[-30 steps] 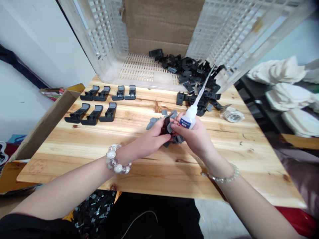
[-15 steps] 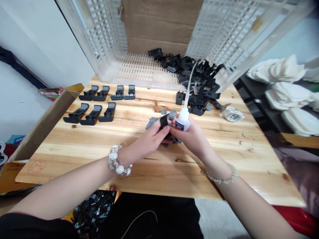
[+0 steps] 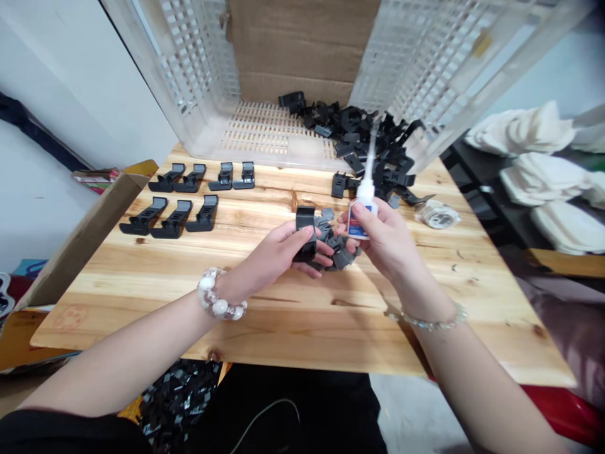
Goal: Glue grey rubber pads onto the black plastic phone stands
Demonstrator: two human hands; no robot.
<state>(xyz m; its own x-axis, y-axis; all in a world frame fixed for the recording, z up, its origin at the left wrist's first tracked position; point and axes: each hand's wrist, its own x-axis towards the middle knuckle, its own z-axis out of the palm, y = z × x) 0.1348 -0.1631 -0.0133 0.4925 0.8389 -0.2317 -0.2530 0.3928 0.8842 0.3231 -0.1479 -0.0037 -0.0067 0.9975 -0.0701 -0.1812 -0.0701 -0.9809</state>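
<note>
A black plastic clip (image 3: 305,217) with a curved upper end is held upright in my left hand (image 3: 283,250), the thumb pressed on its face. My right hand (image 3: 382,233) grips a small white glue bottle (image 3: 359,221) with a blue and red label. Its long thin nozzle (image 3: 371,157) points up and away from me. Between and below the hands lies a pile of small grey pads (image 3: 343,249) on the wooden table (image 3: 265,321). The lower part of the clip is partly hidden by my fingers.
Black clips (image 3: 172,217) stand in two rows at the left. A white plastic crate (image 3: 203,135) lies on its side at the back, and black clips (image 3: 378,142) spill from it. A roll in clear wrap (image 3: 438,215) sits at right.
My hands have moved apart: the right hand with the glue bottle went right, the left hand slightly left. The black clip now stands more upright and shows more fully.
</note>
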